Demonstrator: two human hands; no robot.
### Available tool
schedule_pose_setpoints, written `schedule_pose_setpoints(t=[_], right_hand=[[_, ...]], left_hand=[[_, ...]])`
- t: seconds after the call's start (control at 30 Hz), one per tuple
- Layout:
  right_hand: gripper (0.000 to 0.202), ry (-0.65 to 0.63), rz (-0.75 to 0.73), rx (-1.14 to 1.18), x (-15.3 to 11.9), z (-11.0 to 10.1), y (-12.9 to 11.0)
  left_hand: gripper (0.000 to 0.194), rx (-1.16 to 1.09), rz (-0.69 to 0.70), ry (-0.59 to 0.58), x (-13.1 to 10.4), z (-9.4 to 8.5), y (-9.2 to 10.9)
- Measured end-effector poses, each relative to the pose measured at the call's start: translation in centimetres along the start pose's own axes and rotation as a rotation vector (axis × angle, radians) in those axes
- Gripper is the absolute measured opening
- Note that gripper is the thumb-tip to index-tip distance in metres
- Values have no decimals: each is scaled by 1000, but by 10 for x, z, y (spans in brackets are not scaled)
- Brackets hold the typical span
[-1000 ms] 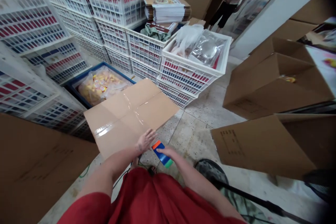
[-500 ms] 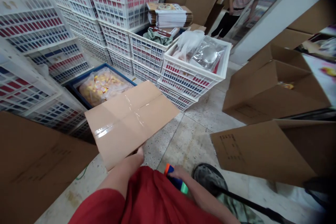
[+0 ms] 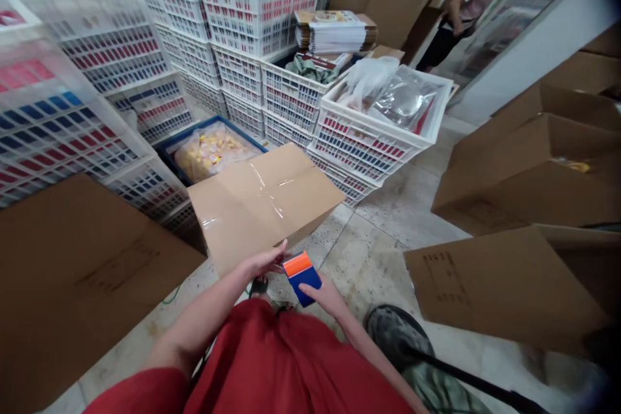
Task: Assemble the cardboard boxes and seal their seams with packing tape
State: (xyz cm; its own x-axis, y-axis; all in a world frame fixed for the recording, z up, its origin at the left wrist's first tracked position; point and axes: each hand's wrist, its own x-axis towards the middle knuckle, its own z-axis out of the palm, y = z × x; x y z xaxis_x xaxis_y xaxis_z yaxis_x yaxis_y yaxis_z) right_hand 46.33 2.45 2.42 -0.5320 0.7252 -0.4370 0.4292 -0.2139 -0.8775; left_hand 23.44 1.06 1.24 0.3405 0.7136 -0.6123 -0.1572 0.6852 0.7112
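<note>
In the head view, my right hand (image 3: pixel 324 294) is closed around a blue, box-shaped thing with an orange end (image 3: pixel 303 278); its exact kind is not clear. My left hand (image 3: pixel 266 261) is open beside the orange end, thumb raised, some fingers hidden; whether it touches is not plain. Just beyond both hands lies a closed brown cardboard box (image 3: pixel 262 200). Strips of clear tape cross its top, along and across the seam. The box's near edge is close to my left fingers.
White crates (image 3: pixel 373 136) stand stacked ahead and left. A blue crate (image 3: pixel 194 132) holds bagged yellow items. Open cardboard boxes (image 3: pixel 485 291) stand on the right, another cardboard box (image 3: pixel 97 291) at lower left. A black-seated stool (image 3: pixel 398 333) is near my right arm. A person (image 3: pixel 456 19) stands behind.
My right hand has brought the blue and orange thing up and forward from beside my body. My left hand has come off the box's near edge toward it. The view has shifted slightly left.
</note>
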Motion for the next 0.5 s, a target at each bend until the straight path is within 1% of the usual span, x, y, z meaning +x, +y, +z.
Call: schedule_pose_setpoints(t=[0.03, 0.07, 0.13, 0.23, 0.3, 0.37, 0.43, 0.5], right_hand=[[46, -19, -28, 5, 0, 5, -9], [45, -33, -45, 2, -1, 11, -16], [44, -55, -66, -14, -1, 22, -27], [43, -103, -71, -30, 2, 41, -35], [42, -133, -65, -50, 8, 57, -38], [40, -155, -54, -80, 17, 78, -43], [40, -169, -34, -102, 27, 104, -50], [41, -174, 0, -113, 39, 132, -58]], left_hand=[[84, -38, 32, -20, -8, 0, 5], [79, -55, 61, -11, -16, 0, 8], [72, -31, 105, 74, -32, -6, 11], [65, 23, 154, 183, -51, -24, 6], [62, 40, 172, 224, -60, -41, 1], [61, 52, 183, 269, -68, -60, -5], [61, 71, 192, 323, -77, -84, -10], [59, 101, 189, 376, -86, -112, -16]])
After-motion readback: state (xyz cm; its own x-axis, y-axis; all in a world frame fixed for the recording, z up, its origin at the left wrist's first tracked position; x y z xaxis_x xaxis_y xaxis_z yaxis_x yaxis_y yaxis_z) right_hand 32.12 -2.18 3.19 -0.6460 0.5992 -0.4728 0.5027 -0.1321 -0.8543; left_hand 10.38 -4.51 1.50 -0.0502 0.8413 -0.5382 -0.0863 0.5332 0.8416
